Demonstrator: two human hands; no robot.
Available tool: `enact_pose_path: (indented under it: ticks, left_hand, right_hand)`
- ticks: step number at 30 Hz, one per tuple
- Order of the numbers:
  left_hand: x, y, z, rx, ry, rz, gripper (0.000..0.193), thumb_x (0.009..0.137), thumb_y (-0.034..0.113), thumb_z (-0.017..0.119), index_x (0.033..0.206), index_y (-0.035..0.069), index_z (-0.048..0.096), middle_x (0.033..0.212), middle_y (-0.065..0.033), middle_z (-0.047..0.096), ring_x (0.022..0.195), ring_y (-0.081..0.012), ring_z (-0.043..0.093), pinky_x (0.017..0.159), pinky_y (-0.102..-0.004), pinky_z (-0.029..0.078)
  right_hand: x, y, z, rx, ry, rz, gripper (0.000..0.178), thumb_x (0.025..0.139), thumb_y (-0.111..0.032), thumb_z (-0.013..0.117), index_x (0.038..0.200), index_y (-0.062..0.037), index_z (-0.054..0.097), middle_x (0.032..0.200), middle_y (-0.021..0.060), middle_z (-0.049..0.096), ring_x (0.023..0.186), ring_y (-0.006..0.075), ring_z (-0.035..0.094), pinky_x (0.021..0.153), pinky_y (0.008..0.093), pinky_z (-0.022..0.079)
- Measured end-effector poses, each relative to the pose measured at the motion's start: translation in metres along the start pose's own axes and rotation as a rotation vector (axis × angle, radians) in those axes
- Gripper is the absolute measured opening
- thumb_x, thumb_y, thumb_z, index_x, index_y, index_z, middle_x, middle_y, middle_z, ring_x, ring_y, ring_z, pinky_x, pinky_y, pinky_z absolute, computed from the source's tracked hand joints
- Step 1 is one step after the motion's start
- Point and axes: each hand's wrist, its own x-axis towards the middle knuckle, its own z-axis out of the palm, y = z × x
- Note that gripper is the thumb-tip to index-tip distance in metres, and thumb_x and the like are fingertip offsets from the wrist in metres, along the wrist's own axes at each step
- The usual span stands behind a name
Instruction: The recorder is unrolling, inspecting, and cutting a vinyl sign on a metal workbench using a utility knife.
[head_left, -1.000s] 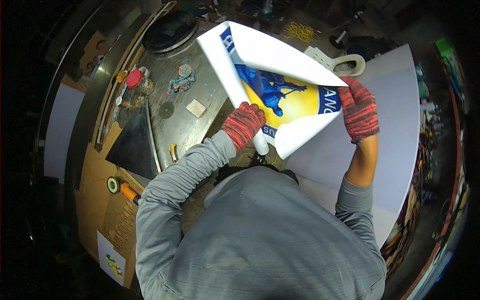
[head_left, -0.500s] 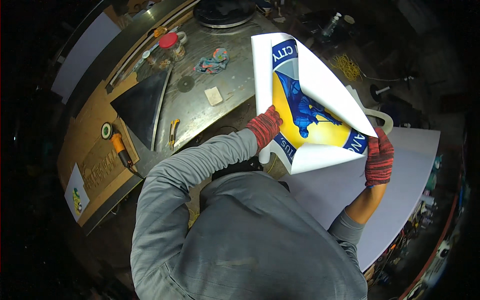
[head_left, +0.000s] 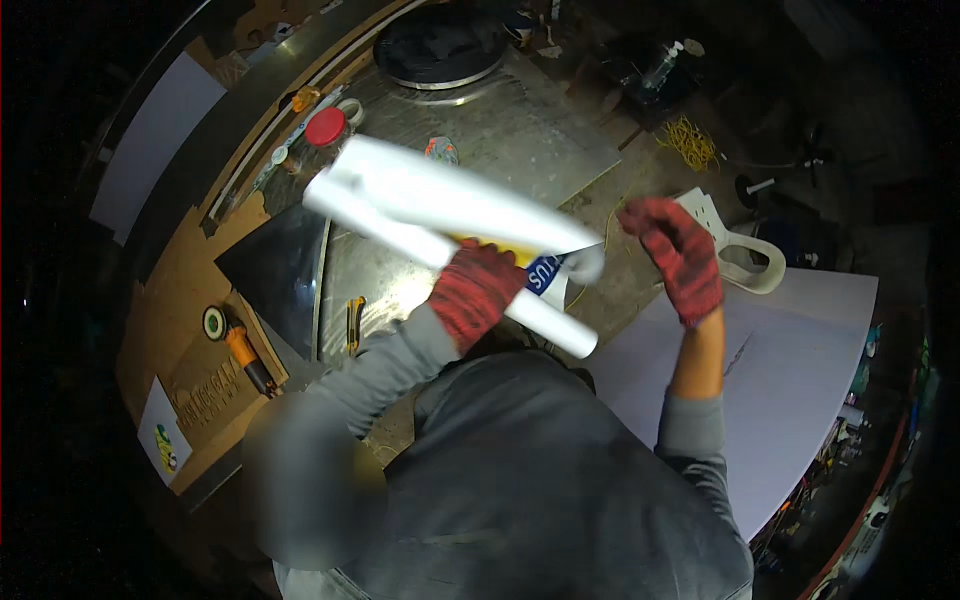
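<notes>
My left hand (head_left: 478, 290), in a red and black knit glove, is closed round a white-backed printed sheet (head_left: 450, 195) above the metal table. Both long edges of the sheet curl into rolls. Between them a strip of yellow and blue print shows; most of the print is hidden inside. Motion blurs the sheet's far end. My right hand (head_left: 682, 258), gloved alike, is apart from the sheet, over the space beside a white chair (head_left: 762, 272). Its fingers are loosely bent and spread, with nothing seen in them.
On the metal table (head_left: 540, 120) are a black disc (head_left: 440, 45), a red-lidded jar (head_left: 326, 128), a dark triangular plate (head_left: 275, 270) and a yellow utility knife (head_left: 355, 323). An orange angle grinder (head_left: 240, 350) lies on cardboard at left. A large pale board (head_left: 790, 370) stretches along my right.
My right hand has let go of the sheet and moved left and up. In my left hand the sheet has swung left over the table, its edges curling together.
</notes>
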Motion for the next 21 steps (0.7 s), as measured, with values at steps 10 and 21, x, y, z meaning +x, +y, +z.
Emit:
enact_pose_path:
  ticks: [10, 21]
  left_hand:
    - [-0.112, -0.057, -0.126, -0.354, 0.155, -0.601, 0.038, 0.068, 0.016, 0.075, 0.102, 0.003, 0.065, 0.091, -0.018, 0.068, 0.083, -0.0357, 0.067, 0.072, -0.0398, 0.055]
    - [-0.211, -0.002, -0.096, -0.482, 0.279, -1.276, 0.06, 0.074, 0.026, 0.076, 0.123, -0.002, 0.054, 0.112, -0.0212, 0.064, 0.104, -0.0347, 0.062, 0.089, -0.0425, 0.049]
  right_hand:
    - [0.106, 0.217, 0.216, -0.57, -0.209, 0.153, 0.059, 0.075, -0.045, 0.075, 0.119, -0.0087, 0.058, 0.117, 0.0147, 0.063, 0.105, 0.0317, 0.062, 0.088, 0.0418, 0.05]
    - [0.103, 0.219, 0.355, -1.047, -0.313, 0.166, 0.078, 0.075, -0.036, 0.076, 0.14, -0.0145, 0.039, 0.118, 0.0103, 0.056, 0.105, 0.0271, 0.06, 0.08, 0.0452, 0.052]
